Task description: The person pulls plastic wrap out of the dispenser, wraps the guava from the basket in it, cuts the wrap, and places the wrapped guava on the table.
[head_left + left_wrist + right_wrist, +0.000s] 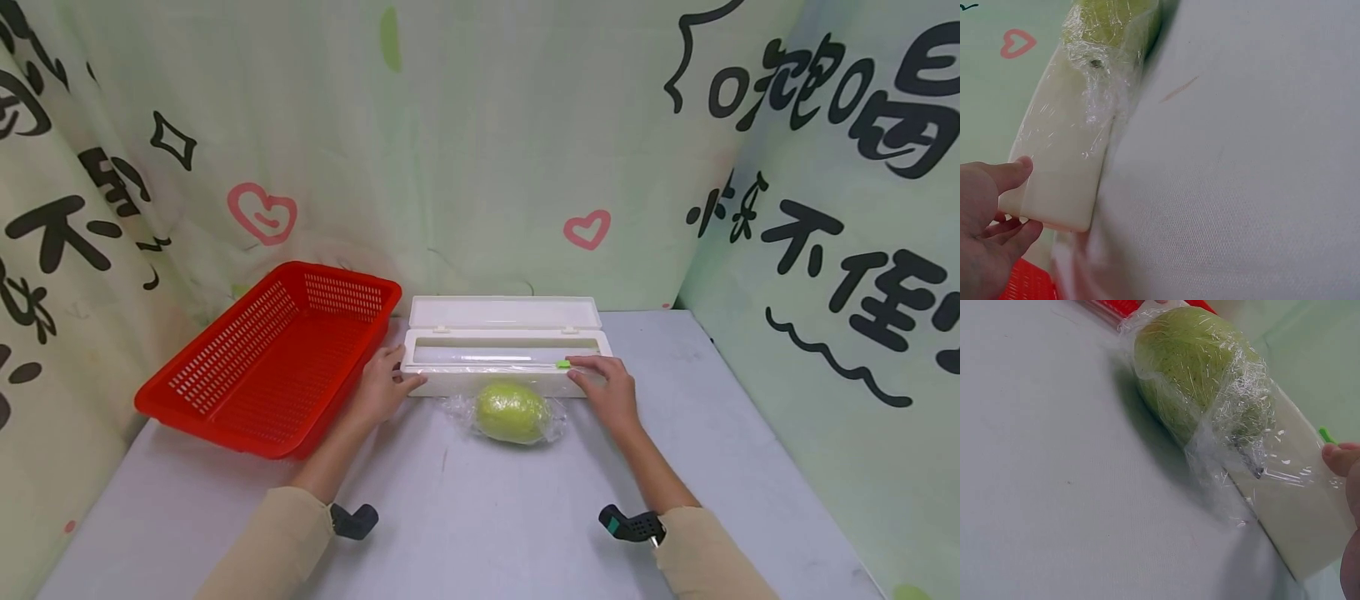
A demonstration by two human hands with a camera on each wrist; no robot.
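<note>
A white cling film dispenser [487, 385] lies on the table, its lid [502, 312] raised at the back. In front of it rests a yellow-green, melon-like fruit [512, 412] wrapped in clear cling film [1219, 440]. Film runs from the fruit up over the dispenser's front. My left hand [384, 385] grips the dispenser's left end, thumb on the front face in the left wrist view. At the right end, my right hand [606, 387] pinches the small green slider [563, 364] on the top edge, thumb against the front. Part of this grip is hidden in the right wrist view.
A red perforated plastic basket [225, 429] stands to the left, close beside my left forearm. Behind the white-covered table [480, 517] hangs a pale green printed curtain [450, 167], which also closes off both sides.
</note>
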